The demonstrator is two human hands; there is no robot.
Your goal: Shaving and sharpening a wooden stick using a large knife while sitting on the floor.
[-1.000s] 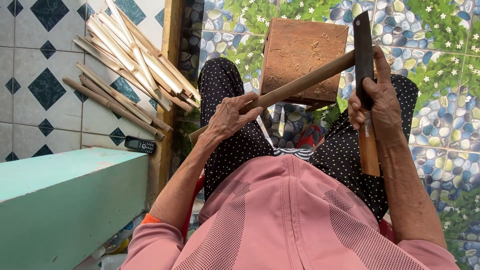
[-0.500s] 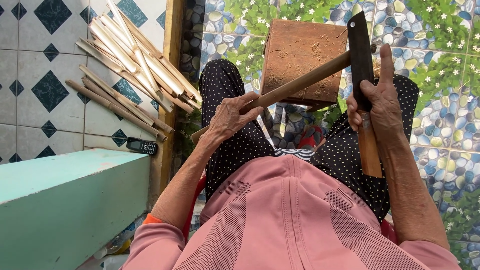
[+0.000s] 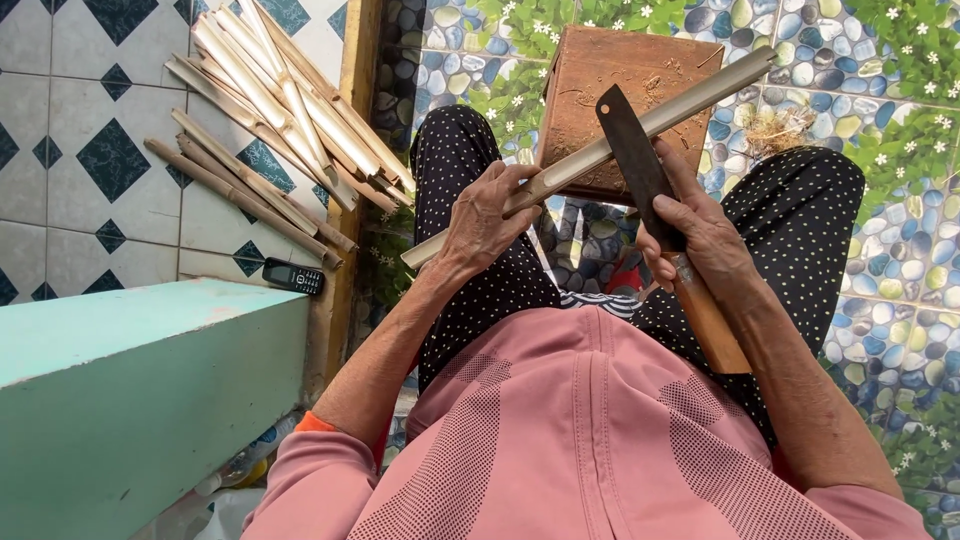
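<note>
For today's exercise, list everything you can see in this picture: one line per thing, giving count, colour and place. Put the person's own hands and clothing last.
Bamboo strip: one, pale tan, held slanting across the wooden block.
Knife: one, dark blade with wooden handle, blade lying on the strip.
Wooden block: one, brown, on the floor beyond the knees.
Pile of bamboo sticks: many, tan, on the tiled floor at upper left.
Phone: one, black, on the tiles below the pile.
Ledge: one, pale green, lower left.
Pebble-pattern floor: blue and green, on the right.
Left hand: grips the strip.
Right hand: holds the knife.
Shirt: pink.
Trousers: black, white dots.
</note>
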